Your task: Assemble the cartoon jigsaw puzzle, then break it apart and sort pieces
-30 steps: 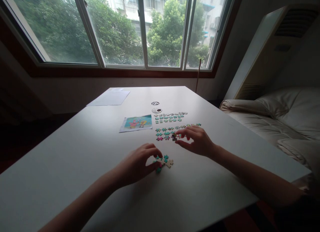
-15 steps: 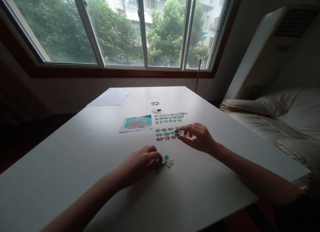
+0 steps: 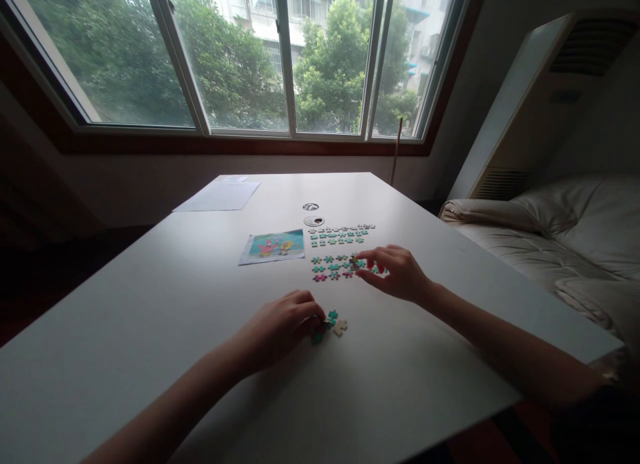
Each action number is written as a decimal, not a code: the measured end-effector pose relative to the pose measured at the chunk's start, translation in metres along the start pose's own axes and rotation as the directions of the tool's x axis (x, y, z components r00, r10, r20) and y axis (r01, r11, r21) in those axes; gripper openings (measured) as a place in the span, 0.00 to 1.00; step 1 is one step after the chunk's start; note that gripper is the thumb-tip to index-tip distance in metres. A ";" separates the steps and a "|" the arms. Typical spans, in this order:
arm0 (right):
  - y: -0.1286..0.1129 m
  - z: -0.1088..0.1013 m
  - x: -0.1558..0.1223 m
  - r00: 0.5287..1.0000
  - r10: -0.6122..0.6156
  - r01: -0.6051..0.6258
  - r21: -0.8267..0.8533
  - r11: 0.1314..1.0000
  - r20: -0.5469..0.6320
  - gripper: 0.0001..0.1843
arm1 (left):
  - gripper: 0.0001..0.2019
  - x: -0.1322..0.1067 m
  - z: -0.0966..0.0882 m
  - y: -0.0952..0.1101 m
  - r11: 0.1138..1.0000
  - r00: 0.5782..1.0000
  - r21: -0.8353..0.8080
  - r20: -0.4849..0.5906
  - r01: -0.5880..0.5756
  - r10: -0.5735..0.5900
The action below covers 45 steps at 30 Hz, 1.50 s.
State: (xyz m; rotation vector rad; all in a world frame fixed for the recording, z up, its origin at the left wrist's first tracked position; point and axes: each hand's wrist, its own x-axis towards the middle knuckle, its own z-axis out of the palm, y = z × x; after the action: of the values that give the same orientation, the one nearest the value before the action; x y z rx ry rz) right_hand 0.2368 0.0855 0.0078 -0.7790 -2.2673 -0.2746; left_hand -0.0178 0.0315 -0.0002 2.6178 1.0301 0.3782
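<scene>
My left hand [image 3: 281, 327] rests on the white table [image 3: 150, 317], fingers curled onto a small joined cluster of puzzle pieces [image 3: 330, 324]. My right hand [image 3: 395, 272] hovers over the near row of loose puzzle pieces [image 3: 333, 267], thumb and forefinger pinched at a small piece I can barely make out. A second row of loose pieces [image 3: 340, 236] lies farther back. A colourful cartoon reference picture [image 3: 273, 245] lies left of the rows.
A small round lid-like object [image 3: 313, 221] and a round mark [image 3: 311, 207] lie behind the pieces. A sheet of paper [image 3: 217, 196] lies at the far left of the table. A bed with pale bedding [image 3: 560, 237] stands right of the table; windows [image 3: 280, 57] are behind.
My right hand moved away from me, from near the front pieces up to the near row, carrying a dark piece. My left hand stayed on the joined cluster.
</scene>
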 end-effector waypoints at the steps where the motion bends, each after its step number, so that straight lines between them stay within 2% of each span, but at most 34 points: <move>1: 0.002 0.000 0.001 1.000 -0.003 0.004 -0.016 1.000 0.020 0.13 | 0.10 0.001 0.000 0.000 1.000 1.000 0.015 -0.004 0.003 -0.003; 5: 0.027 -0.001 0.012 0.985 0.000 0.018 -0.102 0.995 0.171 0.15 | 0.09 0.004 -0.001 -0.001 0.994 0.998 0.104 -0.054 0.038 -0.033; 8: 0.067 0.002 0.021 0.955 0.121 -0.069 -0.191 0.979 0.271 0.16 | 0.09 0.005 0.001 -0.003 0.986 0.989 0.143 -0.136 0.086 -0.066; 10: 0.100 0.006 0.024 0.904 0.275 -0.188 -0.273 0.944 0.327 0.16 | 0.09 0.005 0.003 -0.004 0.981 0.979 0.158 -0.185 0.113 -0.083; 12: 0.131 0.012 0.023 0.805 0.460 -0.357 -0.314 0.880 0.375 0.16 | 0.09 0.004 0.004 -0.006 0.976 0.971 0.167 -0.215 0.140 -0.103; 15: 0.165 0.022 0.019 0.747 0.528 -0.422 -0.325 0.846 0.404 0.15 | 0.09 0.003 0.005 -0.009 0.968 0.960 0.169 -0.242 0.186 -0.142; 19: 0.188 0.037 0.016 0.708 0.582 -0.485 -0.323 0.813 0.400 0.17 | 0.09 0.004 0.005 -0.011 0.961 0.949 0.164 -0.261 0.223 -0.176; 24: 0.200 0.049 0.016 0.669 0.630 -0.547 -0.314 0.776 0.394 0.18 | 0.08 0.005 0.006 -0.009 0.967 0.951 0.143 -0.256 0.212 -0.171; 29: 0.199 0.052 0.017 0.662 0.645 -0.572 -0.300 0.764 0.382 0.18 | 0.08 0.004 0.004 -0.006 0.972 0.939 0.067 -0.283 0.223 -0.196; 33: 0.194 0.048 0.017 0.671 0.641 -0.574 -0.285 0.768 0.374 0.18 | 0.09 0.004 0.002 -0.005 0.971 0.926 -0.054 -0.293 0.232 -0.237; 37: 0.179 0.042 0.023 0.713 0.607 -0.549 -0.260 0.795 0.352 0.17 | 0.11 0.008 0.003 -0.007 0.927 0.899 -0.237 -0.266 0.290 -0.349; 39: 0.160 0.040 0.028 0.754 0.567 -0.518 -0.229 0.824 0.333 0.16 | 0.12 0.010 0.005 -0.007 0.884 0.881 -0.344 -0.238 0.318 -0.409; 42: 0.111 0.039 0.031 0.821 0.468 -0.441 -0.157 0.884 0.327 0.13 | 0.14 0.012 0.008 -0.006 0.828 0.874 -0.475 -0.212 0.299 -0.438; 43: 0.091 0.038 0.029 0.848 0.414 -0.398 -0.119 0.910 0.331 0.11 | 0.14 0.012 0.008 -0.005 0.815 0.873 -0.500 -0.209 0.293 -0.441; 45: 0.049 0.035 0.024 0.929 0.190 -0.214 0.041 0.976 0.317 0.09 | 0.14 0.013 0.008 -0.002 0.805 0.871 -0.519 -0.208 0.286 -0.444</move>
State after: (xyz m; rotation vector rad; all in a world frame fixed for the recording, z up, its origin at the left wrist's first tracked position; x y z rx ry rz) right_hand 0.2332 0.1489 -0.0029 -1.0703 -2.4463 0.0355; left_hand -0.0073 0.0401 -0.0070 1.8964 1.3232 0.8600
